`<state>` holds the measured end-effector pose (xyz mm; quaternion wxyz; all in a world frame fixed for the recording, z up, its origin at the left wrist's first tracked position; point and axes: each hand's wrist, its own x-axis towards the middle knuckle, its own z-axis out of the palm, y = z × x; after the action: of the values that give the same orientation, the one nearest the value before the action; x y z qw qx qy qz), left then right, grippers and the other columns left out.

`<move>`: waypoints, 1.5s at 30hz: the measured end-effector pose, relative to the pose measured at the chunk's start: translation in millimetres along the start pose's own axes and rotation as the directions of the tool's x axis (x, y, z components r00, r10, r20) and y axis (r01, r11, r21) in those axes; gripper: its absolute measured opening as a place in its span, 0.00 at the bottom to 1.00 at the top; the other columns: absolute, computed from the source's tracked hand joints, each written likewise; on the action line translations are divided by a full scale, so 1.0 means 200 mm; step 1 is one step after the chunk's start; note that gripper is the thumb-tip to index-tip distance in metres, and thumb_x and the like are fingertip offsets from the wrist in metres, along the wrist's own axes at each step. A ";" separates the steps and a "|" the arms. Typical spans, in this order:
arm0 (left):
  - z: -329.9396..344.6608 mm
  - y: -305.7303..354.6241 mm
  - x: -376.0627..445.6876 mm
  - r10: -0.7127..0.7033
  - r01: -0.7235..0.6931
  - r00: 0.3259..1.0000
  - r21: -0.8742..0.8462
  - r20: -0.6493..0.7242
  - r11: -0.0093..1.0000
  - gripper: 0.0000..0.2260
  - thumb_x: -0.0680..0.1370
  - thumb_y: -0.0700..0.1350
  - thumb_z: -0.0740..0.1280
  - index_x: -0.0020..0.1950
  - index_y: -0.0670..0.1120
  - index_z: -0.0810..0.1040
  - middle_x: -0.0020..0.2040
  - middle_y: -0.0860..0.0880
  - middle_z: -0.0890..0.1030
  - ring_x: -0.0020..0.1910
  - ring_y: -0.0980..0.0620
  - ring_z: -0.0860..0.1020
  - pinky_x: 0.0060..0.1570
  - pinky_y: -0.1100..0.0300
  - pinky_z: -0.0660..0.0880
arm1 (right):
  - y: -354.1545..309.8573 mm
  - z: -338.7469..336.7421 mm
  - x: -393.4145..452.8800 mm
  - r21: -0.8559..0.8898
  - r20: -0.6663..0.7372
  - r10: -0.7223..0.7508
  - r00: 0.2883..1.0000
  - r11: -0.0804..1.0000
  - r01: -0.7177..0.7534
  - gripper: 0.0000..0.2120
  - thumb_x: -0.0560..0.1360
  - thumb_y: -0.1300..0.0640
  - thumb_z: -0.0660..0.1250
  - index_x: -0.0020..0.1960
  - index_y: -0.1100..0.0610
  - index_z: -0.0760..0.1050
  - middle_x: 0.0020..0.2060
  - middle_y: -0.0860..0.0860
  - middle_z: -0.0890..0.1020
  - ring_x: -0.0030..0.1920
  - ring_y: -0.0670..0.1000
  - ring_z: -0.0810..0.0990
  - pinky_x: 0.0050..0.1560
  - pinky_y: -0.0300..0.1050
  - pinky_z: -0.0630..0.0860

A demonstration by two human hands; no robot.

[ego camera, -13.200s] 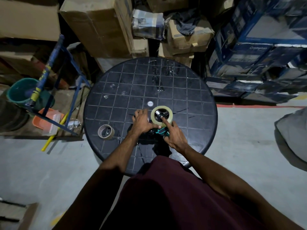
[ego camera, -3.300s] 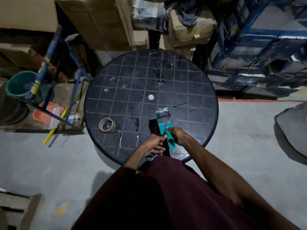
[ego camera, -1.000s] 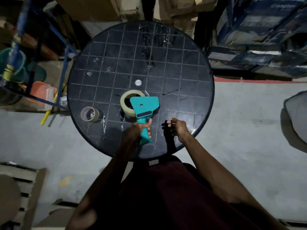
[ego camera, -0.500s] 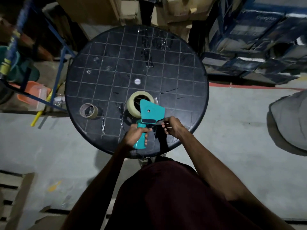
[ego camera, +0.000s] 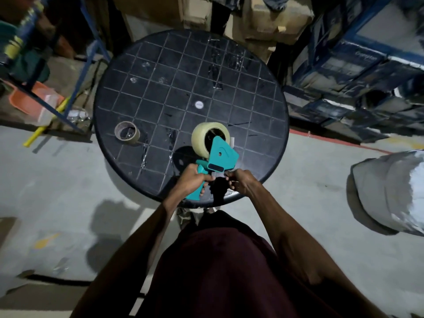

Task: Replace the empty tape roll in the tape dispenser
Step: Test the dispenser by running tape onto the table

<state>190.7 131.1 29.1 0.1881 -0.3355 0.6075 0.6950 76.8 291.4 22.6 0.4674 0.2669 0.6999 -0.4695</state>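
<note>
A teal tape dispenser (ego camera: 222,159) is held above the near edge of the round black table (ego camera: 160,65). A full clear tape roll (ego camera: 200,138) is mounted on it. My left hand (ego camera: 191,182) grips the dispenser's handle. My right hand (ego camera: 241,182) pinches the loose tape end just below the dispenser's front. The empty brown cardboard roll (ego camera: 126,132) lies flat on the table's left side, apart from both hands.
Cardboard boxes (ego camera: 270,21) are stacked behind the table, and blue printed boxes (ego camera: 358,65) at the right. A blue metal frame (ego camera: 68,65) and an orange tray (ego camera: 29,102) stand at the left. A grey sack (ego camera: 390,193) lies on the concrete floor at the right.
The dispenser has tilted and shifted right over the table's near edge. My right hand has closed in on the tape end by the dispenser's front. The camera view has shifted.
</note>
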 end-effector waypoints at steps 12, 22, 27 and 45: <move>0.07 -0.05 0.02 0.080 -0.060 0.994 0.250 -0.073 0.966 0.08 0.75 0.38 0.74 0.53 0.40 0.82 0.39 0.42 0.85 0.33 0.51 0.79 0.34 0.57 0.78 | -0.06 -0.06 0.11 -0.267 -0.097 -0.321 0.942 0.920 0.286 0.20 0.80 0.67 0.68 0.31 0.57 0.75 0.32 0.56 0.78 0.29 0.51 0.73 0.28 0.39 0.70; 0.34 -0.04 0.13 0.048 0.051 0.971 0.402 -0.233 0.914 0.07 0.75 0.41 0.75 0.46 0.50 0.78 0.37 0.54 0.81 0.34 0.57 0.78 0.40 0.62 0.77 | -0.30 -0.40 0.39 -0.379 0.004 -0.417 0.909 0.840 0.387 0.09 0.78 0.67 0.71 0.55 0.72 0.85 0.50 0.65 0.87 0.43 0.56 0.81 0.52 0.55 0.83; 0.45 -0.02 0.18 0.017 0.156 0.923 0.415 -0.385 0.897 0.07 0.75 0.40 0.73 0.50 0.38 0.83 0.39 0.40 0.85 0.37 0.44 0.82 0.41 0.52 0.79 | -0.36 -0.41 0.55 -0.516 0.109 -0.396 0.912 0.761 0.392 0.09 0.80 0.72 0.66 0.53 0.74 0.84 0.48 0.65 0.87 0.37 0.50 0.82 0.49 0.48 0.85; 0.60 -0.08 0.31 -0.090 0.311 0.916 0.553 -0.390 0.773 0.16 0.80 0.45 0.69 0.62 0.35 0.79 0.56 0.34 0.84 0.59 0.34 0.81 0.55 0.49 0.76 | -0.31 -0.49 0.66 -0.789 0.497 -0.521 0.694 0.061 0.611 0.14 0.78 0.63 0.66 0.63 0.59 0.80 0.61 0.53 0.81 0.64 0.54 0.77 0.64 0.45 0.73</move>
<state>128.7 241.3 -21.6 0.2512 -0.4368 0.7800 0.3709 -68.8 346.6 -59.2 0.3357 -0.3606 0.8589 -0.1396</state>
